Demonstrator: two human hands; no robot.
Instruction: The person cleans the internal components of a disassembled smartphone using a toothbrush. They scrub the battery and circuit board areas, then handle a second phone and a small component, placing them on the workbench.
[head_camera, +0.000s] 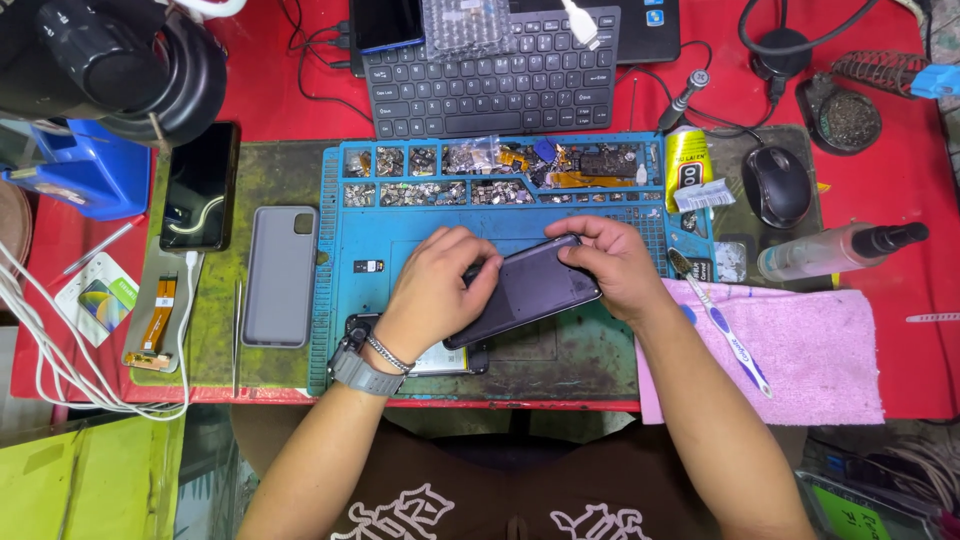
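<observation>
phone (528, 290), dark and back side up, sits tilted over the blue mat (400, 240), held between both my hands. my left hand (435, 285) grips its left end, fingers curled over the top edge, a watch and a chain bracelet on that wrist. my right hand (612, 262) clamps the upper right corner, thumb and fingertips pinching the edge. under the phone, partly hidden, another flat piece (440, 360) lies on the mat; i cannot tell what it is. the mat's top compartments hold small metal parts and orange flex strips. left of the mat a grey case (280, 275) lies flat, with tweezers (237, 335) just beside it and a second phone (200, 185) further up. a keyboard (495, 85) lies above the mat. to the right, a mouse (776, 185), a yellow glue tube (685, 160), a clear bottle (835, 250) on its side, and a toothbrush (725, 325) resting on a pink cloth (800, 350).
</observation>
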